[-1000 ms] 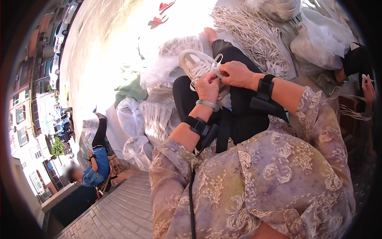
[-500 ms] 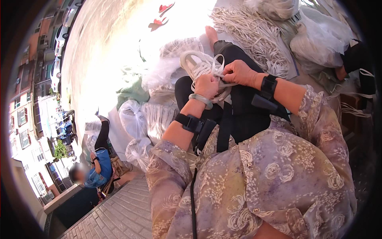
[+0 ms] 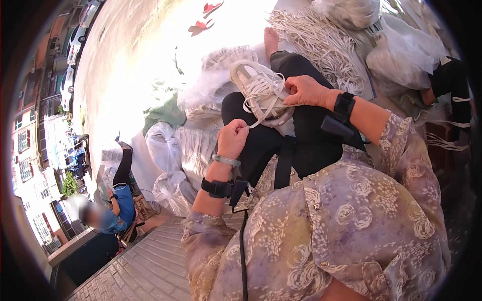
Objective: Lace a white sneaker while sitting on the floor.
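A white and grey sneaker [image 3: 245, 74] rests on my lap between my black-trousered thighs, its toe pointing away from me. White laces lie in loose loops over its upper. My left hand [image 3: 232, 139], closed in a pinch, is off to the left of the shoe. A white shoelace [image 3: 258, 122] runs from its fingertips back to the sneaker. At the shoe's right side, my right hand [image 3: 307, 92] pinches the lacing; the exact strand between thumb and finger is partly hidden. Both wrists wear black straps with devices.
A large heap of white laces [image 3: 326, 47] lies ahead right, near stuffed plastic bags [image 3: 401, 52]. More clear bags [image 3: 164, 145] sit left of my legs. Red sandals [image 3: 202, 26] lie on the ground ahead. One person in blue [image 3: 123, 208] sits far left; another's dark-clothed leg [image 3: 452, 83] shows at right.
My left hand has drawn away from the sneaker, left and toward me, with a lace stretched from it. My right hand has shifted slightly right. More of the shoe's upper now shows.
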A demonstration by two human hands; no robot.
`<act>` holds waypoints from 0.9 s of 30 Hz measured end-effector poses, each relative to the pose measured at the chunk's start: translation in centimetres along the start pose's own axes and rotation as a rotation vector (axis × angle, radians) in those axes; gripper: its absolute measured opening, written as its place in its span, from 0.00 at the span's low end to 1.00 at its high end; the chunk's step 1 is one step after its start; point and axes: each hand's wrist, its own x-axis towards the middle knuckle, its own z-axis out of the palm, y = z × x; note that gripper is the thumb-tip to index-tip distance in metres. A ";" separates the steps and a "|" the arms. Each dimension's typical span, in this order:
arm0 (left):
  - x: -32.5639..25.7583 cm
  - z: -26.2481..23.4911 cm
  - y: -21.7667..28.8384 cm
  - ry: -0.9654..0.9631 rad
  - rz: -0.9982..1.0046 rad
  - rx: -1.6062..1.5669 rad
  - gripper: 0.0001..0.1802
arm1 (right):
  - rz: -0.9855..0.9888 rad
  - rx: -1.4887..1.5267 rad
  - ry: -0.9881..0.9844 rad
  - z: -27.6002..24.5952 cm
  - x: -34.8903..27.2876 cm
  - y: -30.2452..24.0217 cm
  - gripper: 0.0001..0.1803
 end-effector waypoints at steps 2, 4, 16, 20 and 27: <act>0.2 1.2 0.5 0.084 0.179 0.204 0.09 | -0.006 -0.119 -0.012 0.1 -0.1 -0.6 0.21; 0.3 2.4 1.8 0.161 0.352 0.478 0.17 | -0.024 -0.240 0.028 0.6 0.1 -0.7 0.21; 4.8 3.1 2.4 0.251 0.522 0.437 0.09 | -0.053 -0.249 0.198 1.2 0.8 -2.0 0.14; 5.0 2.8 2.6 0.172 0.524 0.410 0.11 | -0.020 -0.304 0.190 0.9 0.5 -1.1 0.14; 5.2 2.1 -0.8 0.309 -0.004 -0.364 0.09 | 0.092 0.204 0.194 -4.7 0.2 0.5 0.14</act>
